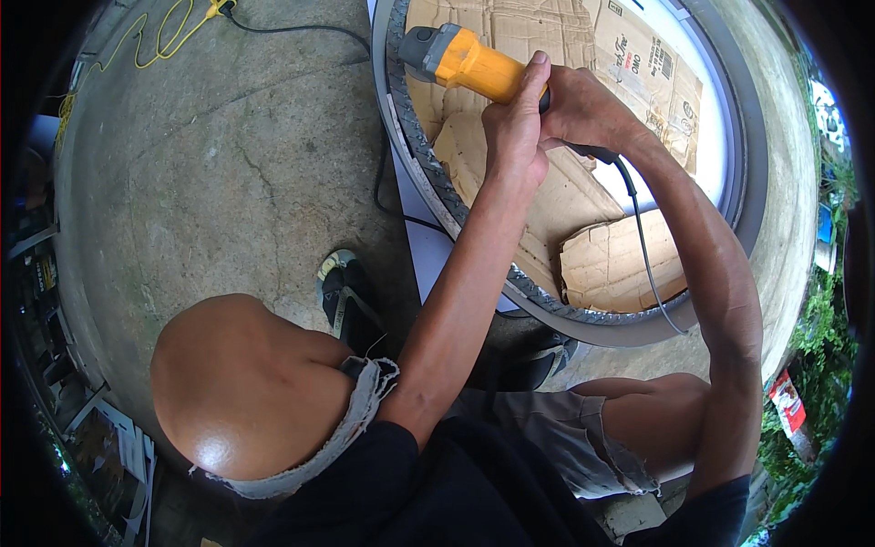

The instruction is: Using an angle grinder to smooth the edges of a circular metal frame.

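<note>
Both my hands are wrapped round a yellow and grey corded power tool (483, 68) that looks like an angle grinder. Its grey head points to the upper left, and no disc shows on it. My left hand (517, 128) closes on the yellow body with the thumb laid along it. Behind it, my right hand (588, 105) grips the rear end; some of its fingers are hidden. A black cord (643, 232) leaves the tool's back below my right wrist. Beneath the tool lies a large round grey ring (565, 324) with a dark, rough inner band.
Flattened cardboard pieces (629, 260) lie inside the ring over a white surface. A yellow extension cord (146, 36) joins a black cable (292, 30) on the concrete floor (219, 155). My shoe (342, 283) stands beside the ring. Plants and a red packet (787, 401) are at the right edge.
</note>
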A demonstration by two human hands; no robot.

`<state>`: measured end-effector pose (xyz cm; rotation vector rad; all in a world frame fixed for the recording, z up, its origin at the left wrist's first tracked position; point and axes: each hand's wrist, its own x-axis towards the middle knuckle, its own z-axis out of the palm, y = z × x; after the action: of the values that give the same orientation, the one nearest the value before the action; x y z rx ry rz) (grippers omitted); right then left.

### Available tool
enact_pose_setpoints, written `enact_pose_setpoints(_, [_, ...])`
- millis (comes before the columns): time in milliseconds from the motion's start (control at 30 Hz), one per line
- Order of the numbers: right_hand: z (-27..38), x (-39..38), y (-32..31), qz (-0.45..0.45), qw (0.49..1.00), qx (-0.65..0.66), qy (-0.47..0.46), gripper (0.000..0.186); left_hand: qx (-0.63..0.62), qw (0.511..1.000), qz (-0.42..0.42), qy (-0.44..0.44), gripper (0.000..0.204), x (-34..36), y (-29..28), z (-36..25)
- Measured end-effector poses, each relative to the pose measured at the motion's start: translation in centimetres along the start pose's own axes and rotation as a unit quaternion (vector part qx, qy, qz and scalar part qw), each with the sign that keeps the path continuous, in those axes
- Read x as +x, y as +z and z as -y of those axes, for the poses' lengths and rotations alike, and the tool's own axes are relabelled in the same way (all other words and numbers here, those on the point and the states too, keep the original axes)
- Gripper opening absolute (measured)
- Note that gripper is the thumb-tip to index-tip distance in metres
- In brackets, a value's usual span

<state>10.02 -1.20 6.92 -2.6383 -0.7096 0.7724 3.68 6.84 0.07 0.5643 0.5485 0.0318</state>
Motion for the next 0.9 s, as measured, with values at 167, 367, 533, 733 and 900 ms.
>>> enact_pose_setpoints(167, [-0.3, 0.0, 0.0, -0.007, 1.000, 0.021, 0.004, 0.055, 0.013, 1.000, 0.004, 0.008, 0.074, 0.2, 0.1, 0.3])
enact_pose_setpoints(367, [-0.2, -0.3, -0.4, -0.012, 1.000, 0.018, -0.001, 0.044, 0.008, 1.000, 0.009, 0.024, 0.062, 0.3, 0.4, 0.6])
enact_pose_setpoints(533, [0.1, 0.3, -0.6, 0.003, 1.000, 0.022, -0.005, 0.041, 0.016, 1.000, -0.006, 0.017, 0.056, 0.5, 0.6, -0.3])
enact_pose_setpoints(733, [0.4, 2.2, 0.1, 0.009, 1.000, 0.009, -0.010, 0.042, -0.020, 0.998, -0.051, 0.008, 0.045, 1.2, 0.3, -1.1])
enact_pose_setpoints(900, [0.0, 2.6, 1.0, 0.009, 1.000, 0.022, -0.007, 0.043, -0.020, 0.998, -0.056, 0.017, 0.040, 1.4, -0.2, -0.9])
